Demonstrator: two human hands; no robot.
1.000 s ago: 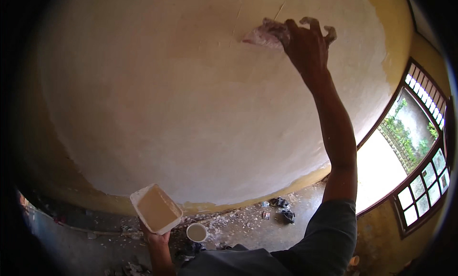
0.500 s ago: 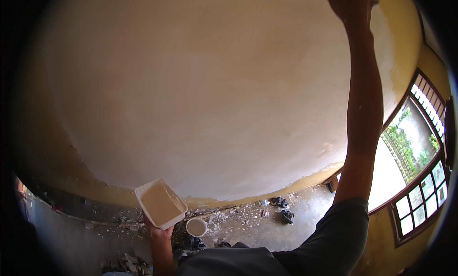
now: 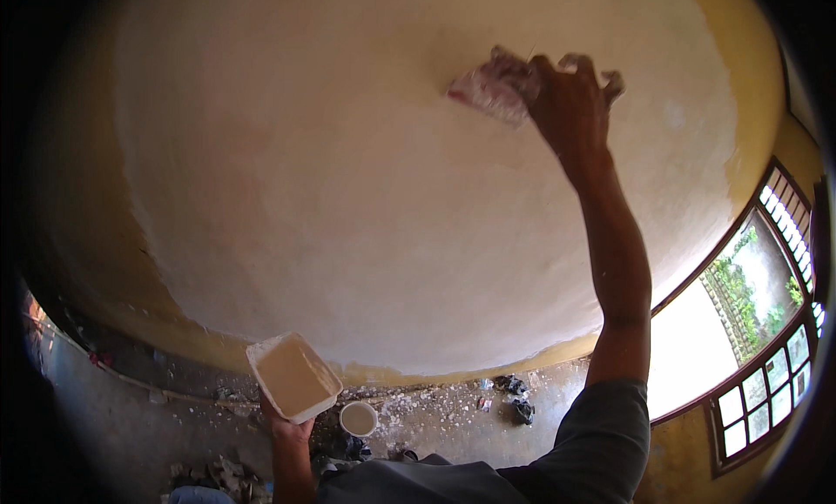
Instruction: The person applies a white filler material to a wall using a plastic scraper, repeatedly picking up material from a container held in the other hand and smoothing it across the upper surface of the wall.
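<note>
High on the pale coated wall [image 3: 366, 182], my right hand [image 3: 570, 108] grips a flat pinkish scraper [image 3: 493, 91] smeared with whitish material, its fingers bent around the tool's upper end, some spread to the right. The scraper lies at or very close to the wall surface. Low on the left, my left hand [image 3: 287, 430] is closed on a squarish white tub [image 3: 294, 373] of beige paste, holding it from below. Part of that hand is hidden by the tub.
A round white bucket [image 3: 358, 419] stands on the debris-strewn floor [image 3: 470, 439], with dark crumpled bags [image 3: 521, 411] nearby. Yellow wall borders the pale area. At right are a bright doorway [image 3: 694, 356] and a dark-framed gridded window [image 3: 762, 399].
My right hand swung up and right out of the top edge half a second ago, and is now back down and left at mid-upper wall. The tub stays at lower left.
</note>
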